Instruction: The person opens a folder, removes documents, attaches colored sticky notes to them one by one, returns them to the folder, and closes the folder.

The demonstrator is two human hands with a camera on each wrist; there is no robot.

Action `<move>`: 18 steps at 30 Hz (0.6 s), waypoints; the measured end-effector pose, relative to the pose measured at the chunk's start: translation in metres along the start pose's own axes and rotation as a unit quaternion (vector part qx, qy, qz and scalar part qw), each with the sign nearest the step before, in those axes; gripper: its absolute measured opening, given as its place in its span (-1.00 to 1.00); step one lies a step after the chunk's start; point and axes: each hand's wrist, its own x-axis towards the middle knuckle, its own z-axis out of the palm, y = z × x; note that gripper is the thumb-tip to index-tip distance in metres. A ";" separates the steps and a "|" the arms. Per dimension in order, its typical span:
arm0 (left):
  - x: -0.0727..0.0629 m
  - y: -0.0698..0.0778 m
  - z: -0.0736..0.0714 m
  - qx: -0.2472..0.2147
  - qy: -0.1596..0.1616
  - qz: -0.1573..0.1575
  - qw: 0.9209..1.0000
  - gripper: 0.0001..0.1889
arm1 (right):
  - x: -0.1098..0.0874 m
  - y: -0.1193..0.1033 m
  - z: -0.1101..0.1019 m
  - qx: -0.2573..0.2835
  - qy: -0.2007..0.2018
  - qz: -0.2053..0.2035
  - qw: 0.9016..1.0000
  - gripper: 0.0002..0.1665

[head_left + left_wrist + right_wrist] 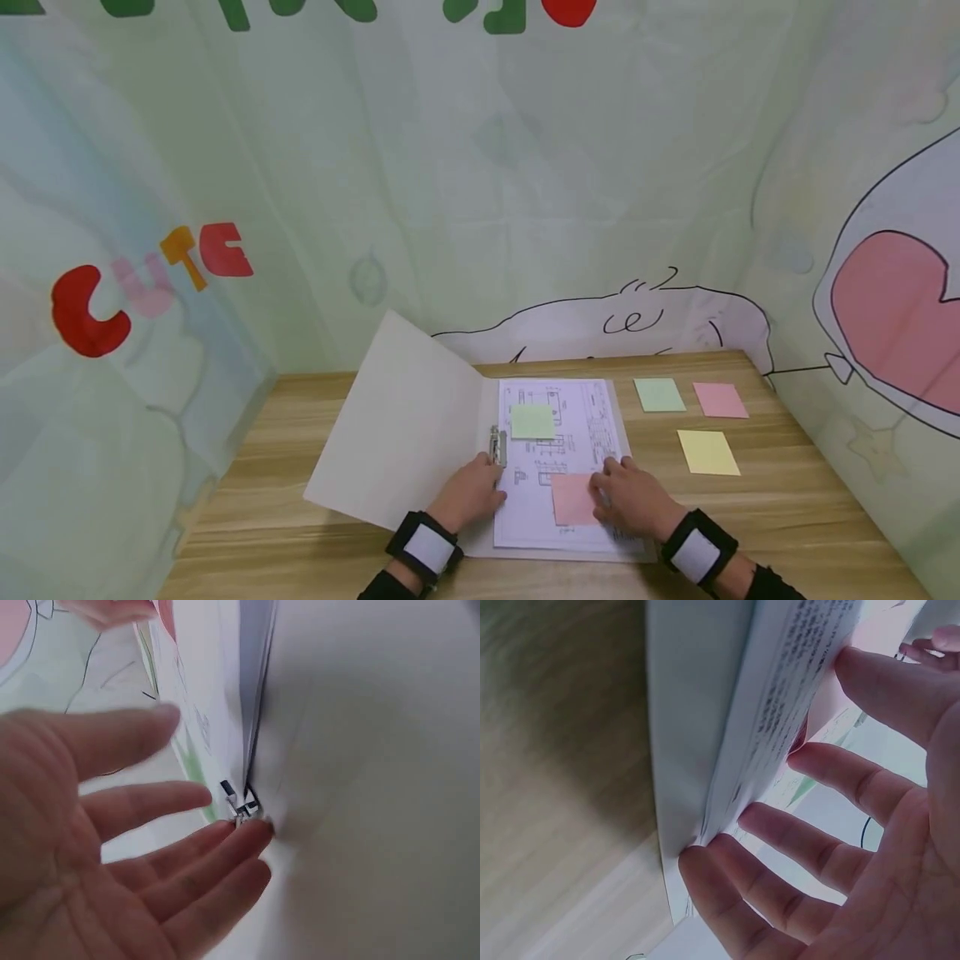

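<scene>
A white folder [405, 433] lies open on the table, its cover tilted up to the left. Inside is a stack of printed drawing sheets [525, 517] beside a metal clip [498, 447] at the spine. On the top sheet are a green sticky note [533, 422] and, lower down, a pink sticky note [572, 500]. My left hand [471, 493] rests by the spine, fingertips close to the clip [244, 806], fingers loosely extended. My right hand [633, 500] touches the sheets' right side, thumb and index finger at the pink note's right edge, the other fingers spread toward the folder's edge.
To the right of the folder, a green sticky note [659, 395], a pink one [720, 400] and a yellow one [708, 452] lie on the wooden table [795, 517]. Printed cloth walls [360, 208] stand at the back and sides.
</scene>
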 end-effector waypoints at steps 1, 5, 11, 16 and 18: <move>-0.003 0.002 0.001 0.006 -0.008 0.002 1.000 -0.65 | 0.000 0.000 0.000 0.001 0.001 0.000 1.000 -0.66; -0.015 0.012 0.000 0.019 -0.051 0.004 0.998 -0.51 | 0.000 0.001 -0.003 -0.002 0.002 0.000 1.000 -0.66; -0.038 0.022 0.003 0.035 -0.088 0.035 0.995 -0.56 | 0.000 0.002 -0.001 -0.004 -0.005 0.005 1.000 -0.66; -0.058 0.018 0.005 0.012 -0.077 0.062 0.995 -0.62 | 0.001 0.002 0.002 -0.004 -0.013 0.007 1.000 -0.65; -0.065 0.014 0.005 -0.005 -0.061 0.083 0.995 -0.66 | 0.002 0.002 0.001 -0.005 -0.011 0.006 1.000 -0.65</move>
